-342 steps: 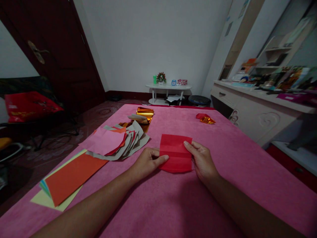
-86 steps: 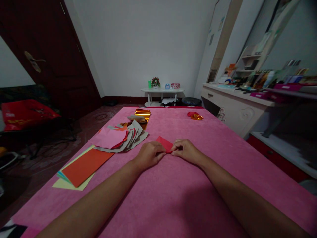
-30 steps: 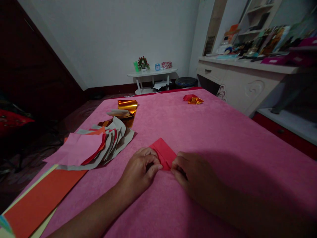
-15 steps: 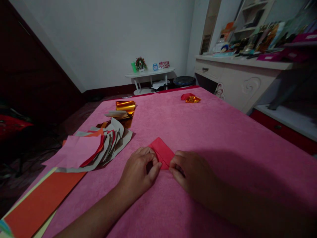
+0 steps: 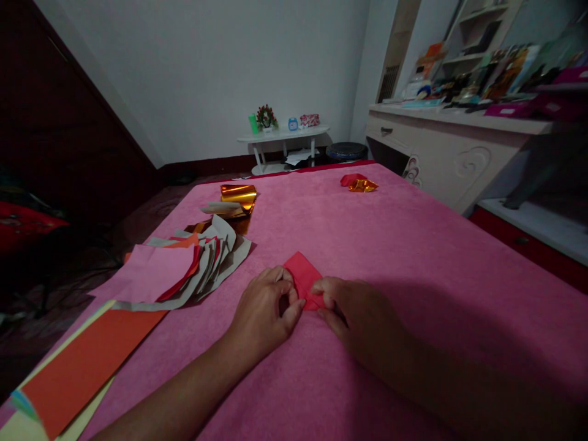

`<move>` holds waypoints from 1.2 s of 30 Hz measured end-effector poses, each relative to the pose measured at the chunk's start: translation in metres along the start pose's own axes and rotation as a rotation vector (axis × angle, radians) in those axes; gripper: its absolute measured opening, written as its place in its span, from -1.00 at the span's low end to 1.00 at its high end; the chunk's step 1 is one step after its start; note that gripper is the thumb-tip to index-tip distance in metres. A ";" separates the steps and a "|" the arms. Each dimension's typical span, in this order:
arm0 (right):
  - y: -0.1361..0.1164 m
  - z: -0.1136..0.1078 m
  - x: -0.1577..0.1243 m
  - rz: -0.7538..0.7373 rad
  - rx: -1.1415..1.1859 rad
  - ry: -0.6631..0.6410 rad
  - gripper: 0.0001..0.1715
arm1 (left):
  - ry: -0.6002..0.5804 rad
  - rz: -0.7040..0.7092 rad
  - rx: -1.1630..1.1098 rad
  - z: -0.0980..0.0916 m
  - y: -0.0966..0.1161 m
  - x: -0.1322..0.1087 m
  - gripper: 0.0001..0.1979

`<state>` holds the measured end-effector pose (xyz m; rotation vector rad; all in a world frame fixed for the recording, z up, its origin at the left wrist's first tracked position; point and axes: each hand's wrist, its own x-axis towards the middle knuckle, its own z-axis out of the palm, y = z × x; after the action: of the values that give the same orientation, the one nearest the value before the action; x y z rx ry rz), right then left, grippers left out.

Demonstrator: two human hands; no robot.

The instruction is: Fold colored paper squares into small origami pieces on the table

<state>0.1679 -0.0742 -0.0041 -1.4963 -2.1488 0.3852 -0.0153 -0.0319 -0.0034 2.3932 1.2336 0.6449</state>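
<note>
One small folded piece of red paper (image 5: pixel 301 268) lies before you on the soft pink cloth (image 5: pixel 312 380); your left hand (image 5: pixel 264 306) grips its left edge, and your right hand (image 5: pixel 356 312) touches its lower right side; whether it pinches, I cannot tell.

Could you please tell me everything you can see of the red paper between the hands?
The red paper is matte and looks thin, with creases and a folded look near its lower part. One corner points away from the person; the sides are partly hidden by fingers. It lies low on the pink cloth. The left hand touches its left side, and the right hand its right; whether they pinch or press it is unclear.
</note>
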 end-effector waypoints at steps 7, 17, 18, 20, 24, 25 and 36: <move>-0.003 -0.002 0.000 -0.084 -0.091 -0.047 -0.83 | -0.008 -0.006 0.018 -0.001 0.002 -0.002 -0.85; -0.004 0.000 -0.006 -0.292 -0.378 -0.041 -0.86 | -0.008 -0.010 0.087 0.001 0.001 -0.003 -0.87; -0.006 0.000 -0.007 -0.323 -0.429 -0.038 -0.83 | -0.007 -0.010 0.094 0.001 0.001 -0.003 -0.86; -0.012 0.000 -0.008 -0.368 -0.507 -0.045 -0.80 | -0.007 -0.011 0.106 0.001 0.002 -0.003 -0.85; -0.020 -0.001 -0.008 -0.369 -0.526 -0.099 -0.80 | -0.007 -0.018 0.120 0.001 0.002 -0.002 -0.86; -0.020 -0.001 -0.008 -0.355 -0.519 -0.108 -0.79 | -0.009 -0.023 0.121 0.001 0.002 -0.002 -0.86; -0.022 -0.010 0.014 -0.161 -0.398 -0.188 -0.86 | 0.017 -0.044 -0.049 -0.002 -0.003 -0.002 -0.95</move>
<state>0.1520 -0.0695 0.0184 -1.5231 -2.5905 0.0415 -0.0194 -0.0321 -0.0040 2.3183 1.2591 0.6751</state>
